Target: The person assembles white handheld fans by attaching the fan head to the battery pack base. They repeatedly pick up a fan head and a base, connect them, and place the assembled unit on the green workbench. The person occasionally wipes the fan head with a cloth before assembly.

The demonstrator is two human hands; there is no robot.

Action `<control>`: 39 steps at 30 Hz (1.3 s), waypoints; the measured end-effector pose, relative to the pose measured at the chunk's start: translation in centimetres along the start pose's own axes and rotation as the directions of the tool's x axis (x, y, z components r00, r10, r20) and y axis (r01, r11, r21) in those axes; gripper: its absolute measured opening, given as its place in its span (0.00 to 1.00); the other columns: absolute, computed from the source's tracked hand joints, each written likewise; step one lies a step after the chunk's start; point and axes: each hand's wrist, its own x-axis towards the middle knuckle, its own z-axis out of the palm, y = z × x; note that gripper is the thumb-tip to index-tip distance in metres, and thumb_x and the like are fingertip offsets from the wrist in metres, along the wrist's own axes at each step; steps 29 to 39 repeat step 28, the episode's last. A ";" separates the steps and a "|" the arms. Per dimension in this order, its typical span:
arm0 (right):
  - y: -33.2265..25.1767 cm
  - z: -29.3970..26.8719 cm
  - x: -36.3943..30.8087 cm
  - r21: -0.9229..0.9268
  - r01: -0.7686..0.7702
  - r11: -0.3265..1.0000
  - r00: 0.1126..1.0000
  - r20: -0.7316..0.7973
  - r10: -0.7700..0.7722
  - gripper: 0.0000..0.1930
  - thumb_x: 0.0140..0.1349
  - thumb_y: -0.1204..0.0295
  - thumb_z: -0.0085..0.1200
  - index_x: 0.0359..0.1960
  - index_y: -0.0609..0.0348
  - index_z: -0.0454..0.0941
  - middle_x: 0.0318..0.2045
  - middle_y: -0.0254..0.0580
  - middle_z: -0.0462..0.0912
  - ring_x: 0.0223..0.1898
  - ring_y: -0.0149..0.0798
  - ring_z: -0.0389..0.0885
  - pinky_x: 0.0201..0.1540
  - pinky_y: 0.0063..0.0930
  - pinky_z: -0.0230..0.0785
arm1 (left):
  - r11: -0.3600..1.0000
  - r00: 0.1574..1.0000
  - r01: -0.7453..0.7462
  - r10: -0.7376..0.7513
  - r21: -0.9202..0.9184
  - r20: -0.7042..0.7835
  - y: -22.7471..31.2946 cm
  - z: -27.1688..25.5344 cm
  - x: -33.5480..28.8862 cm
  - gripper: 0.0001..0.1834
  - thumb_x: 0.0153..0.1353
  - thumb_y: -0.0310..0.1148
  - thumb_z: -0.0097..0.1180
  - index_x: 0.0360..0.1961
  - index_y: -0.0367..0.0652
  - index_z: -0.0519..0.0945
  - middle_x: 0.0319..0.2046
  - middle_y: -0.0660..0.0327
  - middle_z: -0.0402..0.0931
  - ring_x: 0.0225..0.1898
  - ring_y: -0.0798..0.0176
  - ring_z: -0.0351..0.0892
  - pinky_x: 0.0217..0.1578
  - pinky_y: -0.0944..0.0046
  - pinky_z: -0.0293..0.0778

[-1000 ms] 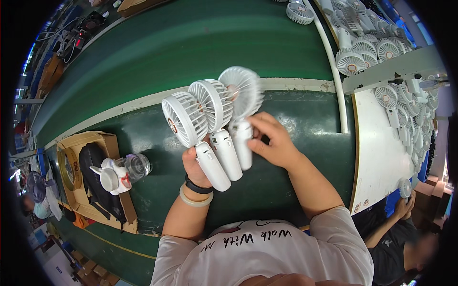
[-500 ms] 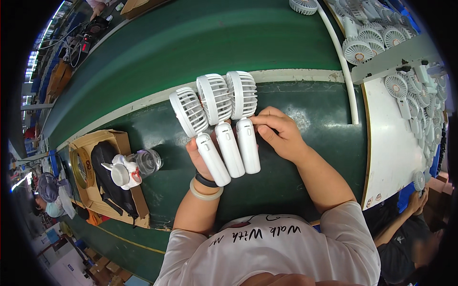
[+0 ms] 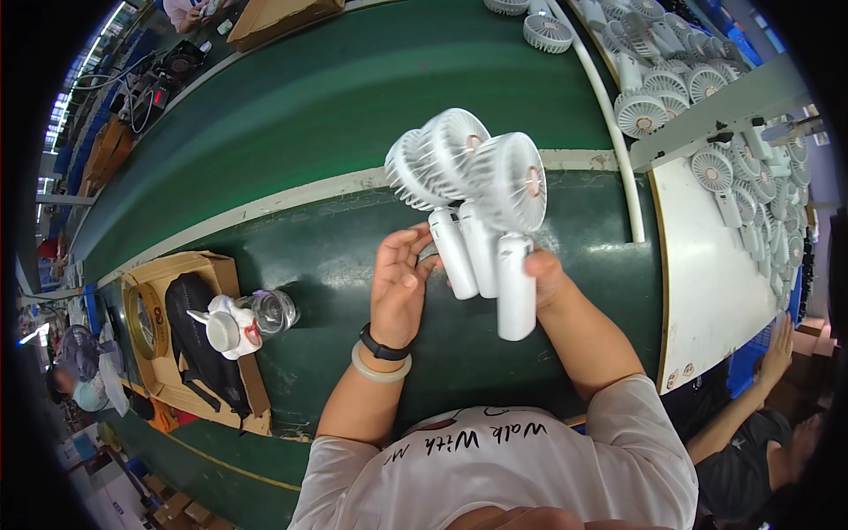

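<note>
Three white handheld fans are bunched together above the green bench, their round grilles up and their handles down. The front fan (image 3: 516,287) has its handle under the thumb of my right hand (image 3: 549,281), which grips the group from the right; most of its fingers are hidden behind the handles. The middle fan (image 3: 478,247) and the left fan (image 3: 453,253) sit behind it, grilles slightly blurred. My left hand (image 3: 397,287) is open beside the left fan, palm partly up and fingers loosely bent. Its fingertips are close to that handle; whether they touch it I cannot tell.
A green belt (image 3: 353,115) runs beyond the pale bench strip, with a fan (image 3: 548,34) at its far right. Many fans lie on the white board (image 3: 698,291). At left, a cardboard box (image 3: 256,389) stands near a clear bottle (image 3: 276,309). Another person's hand (image 3: 777,351) is at right.
The three fans have gone from my left hand into my right hand, shifting right and turning so their grille fronts face right. My left hand has come off the handles and opened.
</note>
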 end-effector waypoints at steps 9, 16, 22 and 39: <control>-0.9 -0.4 0.5 0.307 0.009 0.952 0.969 0.231 -0.083 0.46 0.39 0.49 0.63 0.61 0.55 0.60 0.59 0.64 0.59 0.58 0.59 0.65 0.56 0.53 0.63 | 0.993 0.996 0.089 -0.089 -0.076 0.010 -0.5 -0.8 -0.2 0.20 0.58 0.35 0.50 0.51 0.42 0.65 0.49 0.58 0.69 0.49 0.60 0.72 0.49 0.58 0.67; -0.6 -0.2 0.6 0.328 0.011 0.945 0.963 0.252 -0.099 0.44 0.41 0.50 0.62 0.60 0.55 0.60 0.58 0.64 0.60 0.57 0.59 0.66 0.56 0.52 0.63 | 0.989 0.992 0.126 -0.124 -0.078 0.030 -0.3 -1.0 -0.4 0.20 0.58 0.35 0.49 0.51 0.40 0.65 0.48 0.58 0.70 0.48 0.62 0.72 0.49 0.58 0.67; -1.2 0.2 0.2 0.294 0.089 0.952 0.966 0.206 -0.155 0.45 0.42 0.48 0.60 0.61 0.58 0.59 0.57 0.64 0.61 0.56 0.58 0.68 0.55 0.51 0.65 | 0.980 0.987 0.156 -0.148 -0.126 0.071 -0.4 -0.9 -0.1 0.17 0.59 0.29 0.48 0.50 0.40 0.67 0.47 0.58 0.71 0.46 0.64 0.73 0.47 0.64 0.69; -3.2 3.9 -3.5 0.142 0.531 0.835 0.840 -0.213 -0.498 0.40 0.49 0.51 0.57 0.60 0.58 0.58 0.52 0.48 0.71 0.52 0.54 0.73 0.57 0.45 0.65 | 0.983 0.985 0.167 -0.164 -0.069 0.055 -1.1 -1.9 -0.1 0.22 0.57 0.34 0.51 0.53 0.40 0.66 0.49 0.55 0.72 0.48 0.59 0.73 0.50 0.60 0.69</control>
